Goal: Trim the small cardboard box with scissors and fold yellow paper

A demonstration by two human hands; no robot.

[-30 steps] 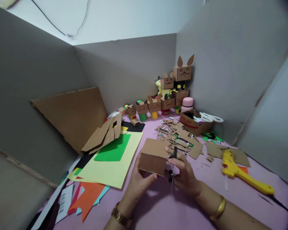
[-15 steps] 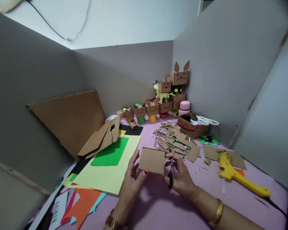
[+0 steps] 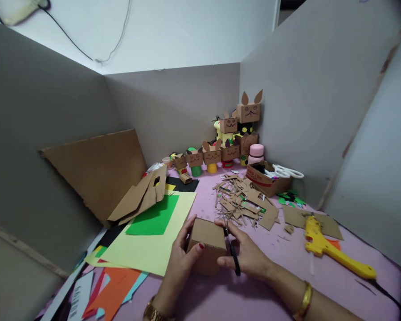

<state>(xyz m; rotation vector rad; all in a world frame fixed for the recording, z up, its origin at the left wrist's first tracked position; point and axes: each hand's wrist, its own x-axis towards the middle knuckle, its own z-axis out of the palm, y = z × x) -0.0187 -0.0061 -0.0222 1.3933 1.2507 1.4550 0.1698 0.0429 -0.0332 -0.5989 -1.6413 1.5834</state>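
Note:
A small brown cardboard box [image 3: 207, 234] is between my two hands, its top and front faces showing. My left hand [image 3: 179, 258] grips its left side, with the thumb on the front face and the fingers behind the edge. In my right hand [image 3: 249, 256] are black-handled scissors [image 3: 234, 256]. The fingertips of that hand also touch the box's right side. The scissor blades point up and away from me, along the box's right edge. Whether the box's underside rests on the table cannot be made out.
Cardboard scraps [image 3: 243, 200] lie beyond my right hand. Right of them are a yellow glue gun [image 3: 334, 254] and an open box [image 3: 267, 183] holding white scissors. Coloured paper [image 3: 143, 249] and cardboard sheets [image 3: 103, 169] lie left. Box-headed animal figures [image 3: 212, 154] stand behind.
The cardboard box has tipped and come lower and nearer, so its front face now shows below the top. Both hands moved with it, and the scissors turned to a slant.

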